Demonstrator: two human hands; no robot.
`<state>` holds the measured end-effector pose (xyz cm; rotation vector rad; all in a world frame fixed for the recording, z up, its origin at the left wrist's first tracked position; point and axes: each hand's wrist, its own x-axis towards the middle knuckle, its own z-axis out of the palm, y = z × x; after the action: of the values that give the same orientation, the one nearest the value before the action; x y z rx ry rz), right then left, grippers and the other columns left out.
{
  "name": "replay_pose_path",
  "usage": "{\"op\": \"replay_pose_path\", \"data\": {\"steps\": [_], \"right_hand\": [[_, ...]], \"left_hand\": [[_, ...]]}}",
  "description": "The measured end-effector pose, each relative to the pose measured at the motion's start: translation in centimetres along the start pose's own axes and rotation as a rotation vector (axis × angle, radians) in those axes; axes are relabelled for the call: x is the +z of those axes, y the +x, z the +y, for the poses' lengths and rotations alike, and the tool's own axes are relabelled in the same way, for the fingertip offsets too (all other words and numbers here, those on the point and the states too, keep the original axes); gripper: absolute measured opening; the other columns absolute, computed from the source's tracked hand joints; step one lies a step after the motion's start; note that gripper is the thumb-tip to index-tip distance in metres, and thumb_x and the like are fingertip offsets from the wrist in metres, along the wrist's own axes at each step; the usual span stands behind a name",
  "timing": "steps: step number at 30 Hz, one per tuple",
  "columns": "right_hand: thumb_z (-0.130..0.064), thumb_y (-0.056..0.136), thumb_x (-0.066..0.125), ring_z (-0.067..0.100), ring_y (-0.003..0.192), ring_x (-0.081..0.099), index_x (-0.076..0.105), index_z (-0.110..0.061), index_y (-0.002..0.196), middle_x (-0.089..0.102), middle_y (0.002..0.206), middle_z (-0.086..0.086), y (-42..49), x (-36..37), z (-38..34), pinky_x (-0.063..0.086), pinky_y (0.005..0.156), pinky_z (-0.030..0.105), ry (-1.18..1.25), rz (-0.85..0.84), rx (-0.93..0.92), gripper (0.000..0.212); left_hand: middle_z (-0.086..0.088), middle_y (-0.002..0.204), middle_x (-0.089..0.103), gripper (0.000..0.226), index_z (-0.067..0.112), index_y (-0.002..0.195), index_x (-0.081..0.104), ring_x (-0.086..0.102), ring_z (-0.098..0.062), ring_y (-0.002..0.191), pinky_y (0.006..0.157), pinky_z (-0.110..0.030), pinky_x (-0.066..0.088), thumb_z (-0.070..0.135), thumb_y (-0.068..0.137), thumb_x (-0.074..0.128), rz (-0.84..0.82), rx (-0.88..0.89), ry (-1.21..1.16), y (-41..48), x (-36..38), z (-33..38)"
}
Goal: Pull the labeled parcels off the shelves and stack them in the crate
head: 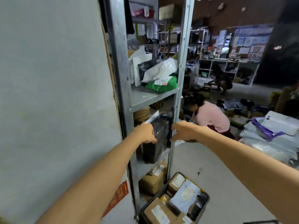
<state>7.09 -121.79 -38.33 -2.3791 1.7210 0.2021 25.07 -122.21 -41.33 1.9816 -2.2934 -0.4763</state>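
Head view: Both arms reach out to a metal shelf rack (181, 65) next to a grey wall (56, 94). A black parcel (160, 138) wrapped in shiny plastic stands on the middle shelf. The left hand (145, 133) grips its left side, with the fingers curled onto the wrap. The right hand (182, 131) is on the parcel's right side, just by the rack's front post. Its fingers curl in to hold that edge, though it is a bit blurry there.

The crate (205, 195) sits on the floor below, right beside the foot of the rack. It has brown boxes (157, 212) with white labels in it, and a pale bag (186, 196) lies on top of them. One more brown box (153, 181) sits on the lowest shelf. On the shelf above the black parcel lie a green bag (163, 85) and some white bags (163, 68).

Behind the rack, a person in a pink top (212, 117) bends low over things on the floor.
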Motion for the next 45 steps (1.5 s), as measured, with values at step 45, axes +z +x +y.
{"op": "replay_pose_path", "data": {"steps": [45], "right_hand": [[-0.045, 0.083, 0.068, 0.018, 0.098, 0.058, 0.055, -0.021, 0.117, 0.058, 0.115, 0.0, -55.4, 12.8, -55.8, 0.051, 0.084, 0.035, -0.341, -0.322, -2.358, 0.044]], "left_hand": [[-0.007, 0.111, 0.063, 0.041, 0.014, 0.109, 0.064, 0.061, -0.027, 0.1, 0.069, -0.032, 0.047, 0.04, 0.078, 0.068, 0.534, -2.417, -0.311, -85.6, 9.0, 7.2]]}}
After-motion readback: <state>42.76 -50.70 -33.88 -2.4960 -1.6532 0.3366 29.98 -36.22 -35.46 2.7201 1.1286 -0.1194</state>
